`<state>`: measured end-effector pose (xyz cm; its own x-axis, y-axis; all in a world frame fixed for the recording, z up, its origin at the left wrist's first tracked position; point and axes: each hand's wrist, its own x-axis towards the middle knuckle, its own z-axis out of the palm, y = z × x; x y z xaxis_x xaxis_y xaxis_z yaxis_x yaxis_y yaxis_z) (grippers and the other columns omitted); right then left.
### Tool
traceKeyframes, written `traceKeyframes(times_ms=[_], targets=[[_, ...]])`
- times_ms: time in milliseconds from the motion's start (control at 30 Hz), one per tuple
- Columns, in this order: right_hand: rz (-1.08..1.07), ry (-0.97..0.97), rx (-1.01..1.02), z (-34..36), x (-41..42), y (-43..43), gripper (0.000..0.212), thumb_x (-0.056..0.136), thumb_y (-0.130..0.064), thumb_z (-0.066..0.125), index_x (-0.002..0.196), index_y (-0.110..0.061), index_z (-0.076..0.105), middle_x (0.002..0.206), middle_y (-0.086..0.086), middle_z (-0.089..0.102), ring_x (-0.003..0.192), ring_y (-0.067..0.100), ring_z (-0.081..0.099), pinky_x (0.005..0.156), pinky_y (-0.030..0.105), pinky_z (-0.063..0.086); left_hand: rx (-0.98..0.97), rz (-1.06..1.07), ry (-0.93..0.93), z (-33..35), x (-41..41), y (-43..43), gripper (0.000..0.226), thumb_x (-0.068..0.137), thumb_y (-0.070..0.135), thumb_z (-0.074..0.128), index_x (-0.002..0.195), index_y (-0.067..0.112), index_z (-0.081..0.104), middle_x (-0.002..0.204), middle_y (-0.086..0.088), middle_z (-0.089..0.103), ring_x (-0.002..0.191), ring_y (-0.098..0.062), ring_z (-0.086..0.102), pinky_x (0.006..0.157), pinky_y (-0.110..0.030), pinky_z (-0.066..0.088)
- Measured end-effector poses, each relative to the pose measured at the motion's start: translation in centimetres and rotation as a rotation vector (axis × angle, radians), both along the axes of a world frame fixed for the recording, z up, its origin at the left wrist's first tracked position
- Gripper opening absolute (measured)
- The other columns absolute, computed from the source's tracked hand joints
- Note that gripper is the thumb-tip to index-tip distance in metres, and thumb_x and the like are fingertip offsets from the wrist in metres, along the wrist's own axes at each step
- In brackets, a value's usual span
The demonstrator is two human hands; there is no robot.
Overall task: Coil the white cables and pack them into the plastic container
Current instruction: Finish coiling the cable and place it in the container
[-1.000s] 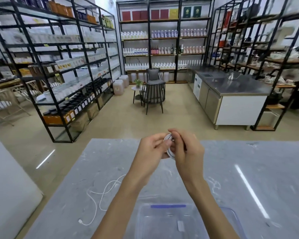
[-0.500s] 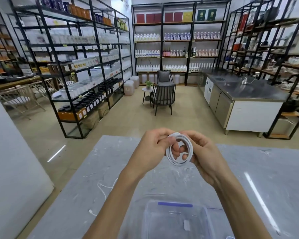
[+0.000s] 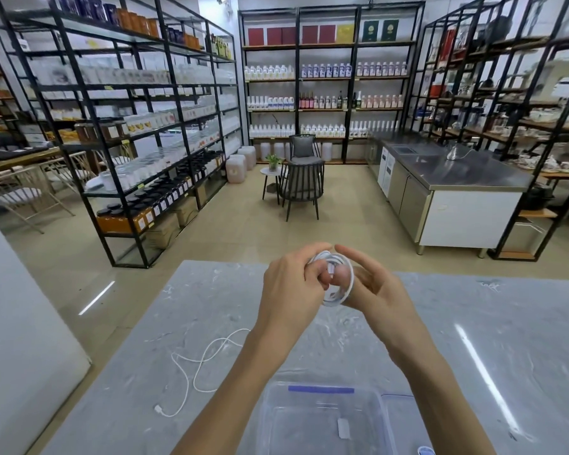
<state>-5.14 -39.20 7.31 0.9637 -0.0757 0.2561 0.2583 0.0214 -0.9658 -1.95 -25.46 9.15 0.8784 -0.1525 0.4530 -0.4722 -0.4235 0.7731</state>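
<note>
A coiled white cable (image 3: pixel 346 287) sits between both hands above the grey marble table (image 3: pixel 506 339). My left hand (image 3: pixel 293 290) grips the coil's left side, with a fingertip through the loop. My right hand (image 3: pixel 375 293) cradles the coil from the right, fingers partly spread behind it. A second white cable (image 3: pixel 197 366) lies loose and uncoiled on the table at the left, its plug end near the front. The clear plastic container (image 3: pixel 326 418) with a blue strip on its far rim stands below my forearms at the near edge.
A clear lid (image 3: pixel 396 418) lies just right of the container. Beyond the table are black metal shelving racks (image 3: pixel 138 126) full of bottles, a dark chair (image 3: pixel 301 182) with a small round side table, and a steel counter (image 3: pixel 457 178) at the right.
The view has tilted down, showing more table and the loose cable. My right hand has turned and opened behind the coil, and my left fingers have pushed into the loop.
</note>
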Motion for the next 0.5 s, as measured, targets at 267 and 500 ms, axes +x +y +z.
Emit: traceKeyframes(times_ms=[267, 500], targets=[[0.047, 0.022, 0.082, 0.2, -0.2, -0.5, 0.028, 0.093, -0.026, 0.059, 0.121, -0.025, 0.064, 0.106, 0.003, 0.076, 0.098, 0.019, 0.072, 0.079, 0.031, 0.06, 0.036, 0.039, -0.059, -0.1, 0.2, 0.0, 0.027, 0.091, 0.009, 0.05, 0.1, 0.032, 0.062, 0.075, -0.002, 0.072, 0.075, -0.027, 0.068, 0.07, -0.043, 0.057], [0.03, -0.101, 0.057, 0.3, 0.1, -0.6, 0.039, 0.086, -0.008, 0.068, 0.119, -0.029, 0.064, 0.09, 0.012, 0.077, 0.079, 0.014, 0.068, 0.072, 0.019, 0.053, -0.154, -0.129, 0.146, 0.1, 0.6, 1.3, 0.035, 0.093, 0.0, 0.051, 0.087, 0.031, 0.068, 0.069, -0.002, 0.073, 0.067, -0.019, 0.073, 0.07, -0.031, 0.06]])
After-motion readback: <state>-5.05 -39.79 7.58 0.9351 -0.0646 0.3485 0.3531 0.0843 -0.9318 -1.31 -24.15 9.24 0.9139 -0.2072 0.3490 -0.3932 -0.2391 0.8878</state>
